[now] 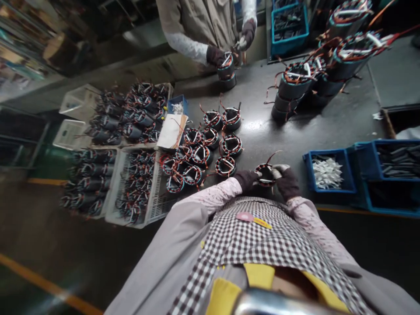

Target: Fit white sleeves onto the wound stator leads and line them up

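Both my hands wear dark gloves and hold one wound stator ring (265, 173) with copper coils and red leads, close to my chest at the near edge of the dark table (262, 127). My left hand (246, 180) grips its left side. My right hand (286, 181) grips its right side, pale fingertips on the rim. Several similar stator rings (210, 146) lie in a cluster just left of my hands.
Across the table a co-worker's gloved hands (216, 56) work on a stacked stator (227, 70). Tall stator stacks (315, 74) stand far right. Blue bins (328, 171) of white and dark parts sit at right. White crates (138, 183) full of stators sit left.
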A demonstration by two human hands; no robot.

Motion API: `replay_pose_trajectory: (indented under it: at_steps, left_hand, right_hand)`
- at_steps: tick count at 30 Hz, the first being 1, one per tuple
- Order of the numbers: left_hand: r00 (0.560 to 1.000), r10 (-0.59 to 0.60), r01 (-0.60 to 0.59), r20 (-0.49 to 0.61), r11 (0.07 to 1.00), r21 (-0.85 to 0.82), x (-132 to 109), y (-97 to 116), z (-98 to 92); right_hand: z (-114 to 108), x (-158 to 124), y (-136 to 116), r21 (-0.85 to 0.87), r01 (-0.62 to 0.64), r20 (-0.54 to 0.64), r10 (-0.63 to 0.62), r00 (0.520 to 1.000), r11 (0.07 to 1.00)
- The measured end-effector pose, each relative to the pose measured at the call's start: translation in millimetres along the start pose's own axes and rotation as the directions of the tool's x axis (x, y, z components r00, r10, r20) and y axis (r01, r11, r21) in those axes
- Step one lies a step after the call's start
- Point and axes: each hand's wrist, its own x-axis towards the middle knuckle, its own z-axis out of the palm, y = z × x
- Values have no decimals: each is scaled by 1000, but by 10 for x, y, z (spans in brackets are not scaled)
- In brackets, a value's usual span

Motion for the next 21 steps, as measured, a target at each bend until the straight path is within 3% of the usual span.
replay_pose_trajectory:
  at_steps: [2,4,7,9,11,13,16,18,21]
  left_hand:
    - [995,18,-26,93,996,90,6,-15,-38]
    - [996,8,-18,91,993,120,35,2,-50]
    - [993,-118,117,-6,991,-66,23,32,-45]
    - [953,-284,254,-107,939,-233,-40,31,-46]
    - [904,-370,307,-212,910,-280,-109,20,-46]
    - [939,-240,191,-246,959,-209,-141,18,-32]
    - [996,16,-20,-93,999,-49,-88,43,26]
    - [1000,8,-8,-3,999,33,-15,58,64]
    - [999,-14,13,29,999,43,79,47,83]
  right_hand:
    - [-11,-44,90,-25,-123,-74,121,990,992]
    - [16,-39,88,-168,-117,-32,113,993,979]
    - [115,58,-44,-350,3,84,28,996,937]
    - [193,154,-137,-397,22,112,25,993,917]
    - [255,241,-185,-385,51,145,5,989,921]
    - [273,303,-187,-324,74,172,-18,985,943]
    - [168,369,-152,-201,56,177,-20,984,978]
    - [13,422,-137,-84,55,193,-38,980,995]
    - [-220,509,-154,123,73,138,-90,986,990]
